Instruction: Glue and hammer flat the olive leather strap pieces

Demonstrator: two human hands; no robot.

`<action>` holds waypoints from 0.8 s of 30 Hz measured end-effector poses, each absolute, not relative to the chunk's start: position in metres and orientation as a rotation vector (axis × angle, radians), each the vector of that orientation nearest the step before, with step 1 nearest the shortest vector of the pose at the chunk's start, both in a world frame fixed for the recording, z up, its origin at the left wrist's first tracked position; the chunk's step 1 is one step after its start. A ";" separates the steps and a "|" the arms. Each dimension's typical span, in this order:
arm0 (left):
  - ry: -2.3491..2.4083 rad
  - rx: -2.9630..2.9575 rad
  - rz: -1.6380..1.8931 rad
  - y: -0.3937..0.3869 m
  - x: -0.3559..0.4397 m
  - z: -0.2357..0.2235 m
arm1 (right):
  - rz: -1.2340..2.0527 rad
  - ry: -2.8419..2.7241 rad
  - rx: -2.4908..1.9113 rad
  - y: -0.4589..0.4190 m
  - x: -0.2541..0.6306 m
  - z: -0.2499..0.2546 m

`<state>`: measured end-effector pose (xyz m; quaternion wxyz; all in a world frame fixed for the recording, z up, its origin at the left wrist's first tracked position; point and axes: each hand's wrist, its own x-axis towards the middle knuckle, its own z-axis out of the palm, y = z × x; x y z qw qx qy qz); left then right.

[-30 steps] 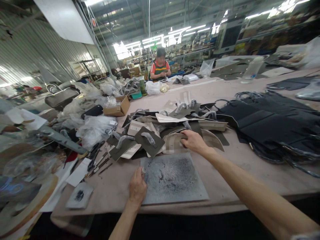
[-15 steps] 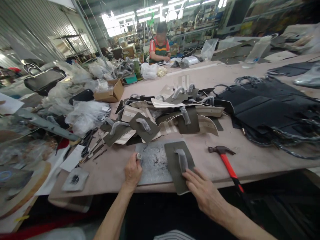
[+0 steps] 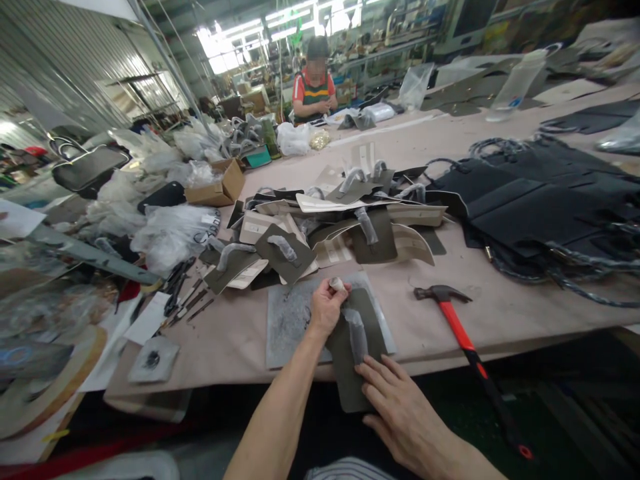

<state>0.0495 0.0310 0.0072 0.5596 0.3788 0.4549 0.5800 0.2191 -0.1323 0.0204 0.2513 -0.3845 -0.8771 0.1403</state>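
Note:
My left hand [image 3: 327, 307] is closed around a short pale rod [image 3: 337, 285], its round end pointing up, at the upper edge of a dark olive panel [image 3: 350, 373]. The rod's lower part is hidden by the fingers. On the panel is a curved handle [image 3: 357, 337] in clear plastic wrap. My right hand [image 3: 395, 390] lies with fingers stretched over the panel's right side, fingertips by the handle's lower end. Beneath the panel is a scuffed grey metal plate [image 3: 285, 327]. To the right rests a claw hammer [image 3: 456, 323] with a red and black grip.
Similar panels with wrapped handles [image 3: 370, 233] are heaped beyond the plate. Black bags [image 3: 540, 213] lie at the right. Hand tools [image 3: 187, 300], a small clear packet [image 3: 153, 360] and a cardboard box [image 3: 217, 187] are on the left. A co-worker [image 3: 315, 87] sits across the table.
My left hand has moved right with the rod, from over the plate to the panel's upper edge. The panel has slid toward me under my right hand.

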 end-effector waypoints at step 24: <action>1.053 1.010 1.227 0.024 0.036 0.005 | 0.507 -2.310 -1.092 -0.068 0.202 -0.002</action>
